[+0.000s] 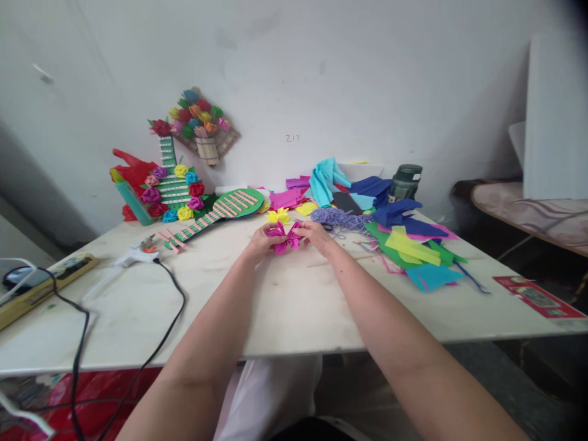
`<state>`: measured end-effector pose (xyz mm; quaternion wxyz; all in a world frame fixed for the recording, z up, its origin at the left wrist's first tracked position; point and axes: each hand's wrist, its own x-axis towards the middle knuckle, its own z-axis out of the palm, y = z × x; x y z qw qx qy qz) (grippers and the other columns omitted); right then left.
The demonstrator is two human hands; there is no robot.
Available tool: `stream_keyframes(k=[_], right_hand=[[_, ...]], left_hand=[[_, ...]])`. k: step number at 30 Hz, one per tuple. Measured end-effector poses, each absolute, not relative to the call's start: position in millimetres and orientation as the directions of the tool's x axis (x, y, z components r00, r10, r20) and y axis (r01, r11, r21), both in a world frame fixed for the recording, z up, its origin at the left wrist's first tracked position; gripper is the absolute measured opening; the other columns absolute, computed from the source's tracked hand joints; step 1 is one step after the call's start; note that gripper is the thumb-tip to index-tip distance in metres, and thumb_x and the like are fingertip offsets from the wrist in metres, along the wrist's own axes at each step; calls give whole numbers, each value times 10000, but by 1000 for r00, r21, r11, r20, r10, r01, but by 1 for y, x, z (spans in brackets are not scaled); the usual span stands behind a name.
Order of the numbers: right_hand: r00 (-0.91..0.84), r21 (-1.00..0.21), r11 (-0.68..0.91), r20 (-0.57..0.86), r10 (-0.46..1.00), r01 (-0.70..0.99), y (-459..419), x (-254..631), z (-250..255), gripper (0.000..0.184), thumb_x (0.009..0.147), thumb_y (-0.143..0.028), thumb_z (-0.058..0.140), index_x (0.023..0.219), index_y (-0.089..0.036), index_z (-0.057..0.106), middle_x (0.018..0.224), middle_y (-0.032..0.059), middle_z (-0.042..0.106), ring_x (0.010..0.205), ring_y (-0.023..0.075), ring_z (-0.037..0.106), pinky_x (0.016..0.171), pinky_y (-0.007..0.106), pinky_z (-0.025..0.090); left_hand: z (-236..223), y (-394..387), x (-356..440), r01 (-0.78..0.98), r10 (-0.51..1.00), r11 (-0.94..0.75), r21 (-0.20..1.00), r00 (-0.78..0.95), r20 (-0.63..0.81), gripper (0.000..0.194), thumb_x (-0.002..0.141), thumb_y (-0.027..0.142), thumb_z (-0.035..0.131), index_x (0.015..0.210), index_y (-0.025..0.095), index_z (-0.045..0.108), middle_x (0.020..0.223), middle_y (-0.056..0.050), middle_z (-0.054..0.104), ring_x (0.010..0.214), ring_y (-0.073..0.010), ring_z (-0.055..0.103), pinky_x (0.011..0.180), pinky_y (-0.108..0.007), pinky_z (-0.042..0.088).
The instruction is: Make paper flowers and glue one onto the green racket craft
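Between my two hands, over the middle of the table, is a magenta paper flower (288, 240) with fanned, pleated petals. My left hand (263, 241) pinches its left side, fingers closed on the paper. On the other side my right hand (315, 236) grips the right petals between thumb and fingers. Just behind them lies a yellow paper flower (278, 215). A bundle of purple yarn (340, 218) rests beyond my right hand, with scissors (327, 226) partly showing beside it. A thin wooden stick (340, 261) lies near my right wrist.
Coloured paper sheets (408, 248) are piled at right, before a dark green bottle (406, 182). A green paddle-shaped craft (220, 214) and flower-trimmed craft (174, 190) stand left. Nearer are a glue gun (138, 252), its black cord (181, 294) and a power strip (50, 285).
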<state>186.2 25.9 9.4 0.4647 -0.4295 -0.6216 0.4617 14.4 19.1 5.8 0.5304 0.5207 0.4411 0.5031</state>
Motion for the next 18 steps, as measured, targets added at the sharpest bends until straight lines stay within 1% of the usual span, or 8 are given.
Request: stream_keyframes(k=[3,5,8,10,14,18], right_hand=[[-222,-952,261,223,949,160,28,187,8,198,601,-275,667,754,-151,678,642,-8,639,622,121,563,568,223,436],[-222,-918,328,280,934,223,33,188,3,184,578,-249,686,735,-154,691,644,-9,646,659,130,569,631,241,449],[-211,-864,384,330,920,326,40,189,-2,138,569,-256,698,657,-152,687,597,-9,629,643,143,565,636,258,444],[-209,-841,398,343,916,366,41,190,-2,141,575,-263,696,657,-149,691,588,-8,626,636,146,566,641,264,441],[-211,-854,383,327,921,352,40,189,0,196,580,-238,693,754,-147,711,663,1,662,674,148,585,685,268,445],[-248,-881,362,294,923,303,38,188,1,205,589,-217,682,771,-126,710,679,12,669,649,134,583,671,255,445]], left_hand=[[4,21,15,-84,990,-85,993,106,94,643,419,213,831,1001,149,566,723,-3,645,617,-142,612,623,-291,490],[1,24,16,-80,987,-108,991,110,116,640,421,211,831,1001,151,567,725,-4,648,622,-142,612,637,-294,492],[-3,28,15,-41,985,-134,990,101,138,620,415,205,834,976,145,575,710,-9,649,627,-149,613,641,-294,489],[-4,29,15,-27,985,-141,990,95,143,622,409,206,837,971,139,578,711,-15,652,636,-154,615,641,-292,487],[-1,27,14,-33,981,-129,991,141,132,615,432,227,831,985,133,578,747,-29,661,649,-155,623,649,-297,492],[1,24,14,-34,979,-125,992,160,129,602,445,219,822,988,126,579,762,-37,662,646,-150,623,649,-297,497]])
